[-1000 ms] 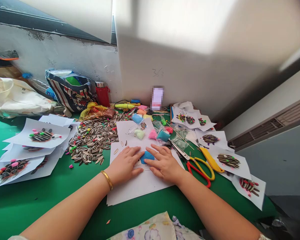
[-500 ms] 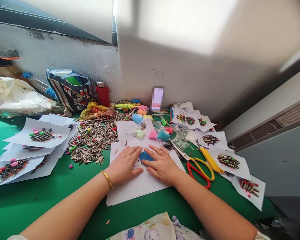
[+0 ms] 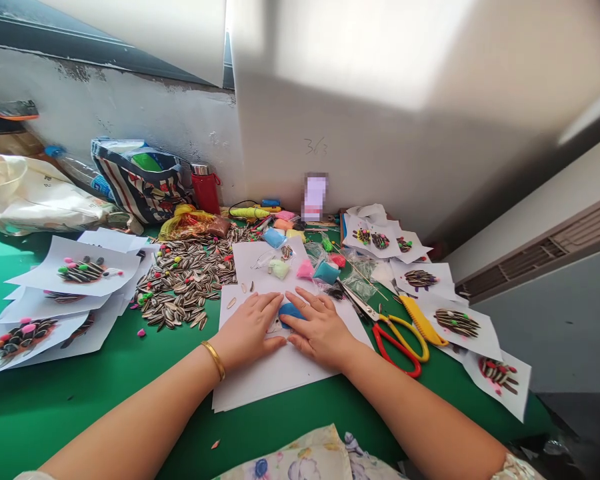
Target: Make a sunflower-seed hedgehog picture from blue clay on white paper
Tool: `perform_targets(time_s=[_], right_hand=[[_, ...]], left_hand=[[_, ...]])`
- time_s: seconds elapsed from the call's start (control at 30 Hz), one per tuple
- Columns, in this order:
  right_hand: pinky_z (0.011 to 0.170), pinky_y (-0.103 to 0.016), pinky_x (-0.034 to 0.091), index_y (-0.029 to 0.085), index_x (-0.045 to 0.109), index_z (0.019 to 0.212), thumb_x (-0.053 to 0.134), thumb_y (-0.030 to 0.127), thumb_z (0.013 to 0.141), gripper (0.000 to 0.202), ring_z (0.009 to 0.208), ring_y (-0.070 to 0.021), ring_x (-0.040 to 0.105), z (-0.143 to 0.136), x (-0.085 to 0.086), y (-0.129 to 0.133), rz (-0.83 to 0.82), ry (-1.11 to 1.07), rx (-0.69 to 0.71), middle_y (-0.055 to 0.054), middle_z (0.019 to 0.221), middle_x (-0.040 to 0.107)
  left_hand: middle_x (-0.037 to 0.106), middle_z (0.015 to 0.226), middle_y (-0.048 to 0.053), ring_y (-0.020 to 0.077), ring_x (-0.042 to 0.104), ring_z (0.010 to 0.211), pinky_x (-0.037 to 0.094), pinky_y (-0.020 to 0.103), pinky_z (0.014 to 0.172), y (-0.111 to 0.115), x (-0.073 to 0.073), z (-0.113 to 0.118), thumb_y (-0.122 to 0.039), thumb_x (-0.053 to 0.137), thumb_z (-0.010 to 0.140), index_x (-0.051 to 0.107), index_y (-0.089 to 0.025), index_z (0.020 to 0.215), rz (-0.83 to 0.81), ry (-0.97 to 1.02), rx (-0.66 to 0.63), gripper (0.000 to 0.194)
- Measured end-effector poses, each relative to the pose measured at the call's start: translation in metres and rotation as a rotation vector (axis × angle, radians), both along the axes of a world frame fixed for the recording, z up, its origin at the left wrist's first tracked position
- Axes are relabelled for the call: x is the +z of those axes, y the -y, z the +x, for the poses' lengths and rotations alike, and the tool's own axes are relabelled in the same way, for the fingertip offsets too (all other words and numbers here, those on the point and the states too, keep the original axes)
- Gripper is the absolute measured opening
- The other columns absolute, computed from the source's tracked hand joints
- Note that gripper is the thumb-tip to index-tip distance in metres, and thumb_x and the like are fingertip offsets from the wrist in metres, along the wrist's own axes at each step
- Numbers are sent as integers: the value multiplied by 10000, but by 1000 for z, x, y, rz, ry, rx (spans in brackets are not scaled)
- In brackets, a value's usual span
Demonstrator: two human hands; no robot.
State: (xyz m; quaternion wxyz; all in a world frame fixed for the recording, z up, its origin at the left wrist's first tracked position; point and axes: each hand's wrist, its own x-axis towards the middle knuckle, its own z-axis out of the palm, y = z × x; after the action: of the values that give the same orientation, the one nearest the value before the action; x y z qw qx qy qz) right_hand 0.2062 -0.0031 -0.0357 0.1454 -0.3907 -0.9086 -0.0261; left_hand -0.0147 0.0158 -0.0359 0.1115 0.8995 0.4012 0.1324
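My left hand [image 3: 251, 328] lies flat on the white paper [image 3: 260, 380], its fingers stretched out and a gold bracelet [image 3: 213, 361] on the wrist. Between the hands is a flat patch of blue clay [image 3: 293, 312] on the paper. My right hand [image 3: 323, 328] rests over the right part of that patch with fingers spread, pressing or touching it. Part of a drawn outline shows beside the clay; the rest is hidden under my fingers. A few loose sunflower seeds [image 3: 231, 303] lie on the sheet, just beyond my left hand.
Sunflower seeds [image 3: 185, 280] are heaped at the left. Scissors [image 3: 395, 333] and a yellow utility knife [image 3: 423, 321] lie at the right. Bagged clay [image 3: 327, 271] sits behind the paper. Seed-decorated sheets [image 3: 87, 283] are stacked left, others [image 3: 460, 323] right. A red bottle [image 3: 205, 189] stands behind.
My right hand has shifted slightly left and up over the blue clay. My left hand stays in place.
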Motion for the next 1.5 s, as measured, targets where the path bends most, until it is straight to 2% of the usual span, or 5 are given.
perform_targets(time_s=[0.37, 0.53, 0.67, 1.2, 1.5], right_hand=[[1075, -481, 229, 300, 579, 1303, 447, 492, 956, 418, 1442, -279, 245, -5, 0, -2, -3, 1, -16, -34, 1570, 305], [1068, -489, 241, 323, 566, 1319, 438, 486, 963, 412, 1438, -280, 252, -7, 0, -4, -42, 19, -40, -36, 1560, 331], [1074, -494, 236, 332, 548, 1339, 437, 488, 964, 421, 1442, -281, 239, -7, -2, -4, -46, -4, -61, -38, 1574, 299], [1066, -482, 231, 324, 534, 1363, 445, 533, 951, 471, 1431, -297, 257, -6, -4, -8, -24, -11, -110, -63, 1561, 325], [1079, -467, 218, 316, 545, 1354, 436, 563, 945, 490, 1435, -286, 251, -5, -5, -8, -19, -30, -143, -59, 1560, 329]], left_hand=[[456, 1459, 173, 307, 419, 1352, 278, 512, 1160, 0, -1, 1, -548, 585, 840, 366, -153, 1443, 12, -2, 4, 754], [463, 1452, 181, 307, 428, 1346, 282, 508, 1161, -1, -2, 1, -533, 573, 853, 373, -132, 1440, 18, -5, 4, 738], [452, 1461, 187, 310, 423, 1349, 291, 505, 1157, -2, -4, 0, -526, 585, 843, 374, -111, 1435, 29, -29, 10, 753], [443, 1471, 168, 310, 413, 1358, 288, 499, 1158, -2, -6, -1, -528, 606, 826, 360, -149, 1448, 16, -2, 14, 769], [443, 1474, 171, 303, 413, 1360, 282, 489, 1163, -2, -1, 0, -510, 624, 815, 365, -134, 1448, -2, -48, 25, 780]])
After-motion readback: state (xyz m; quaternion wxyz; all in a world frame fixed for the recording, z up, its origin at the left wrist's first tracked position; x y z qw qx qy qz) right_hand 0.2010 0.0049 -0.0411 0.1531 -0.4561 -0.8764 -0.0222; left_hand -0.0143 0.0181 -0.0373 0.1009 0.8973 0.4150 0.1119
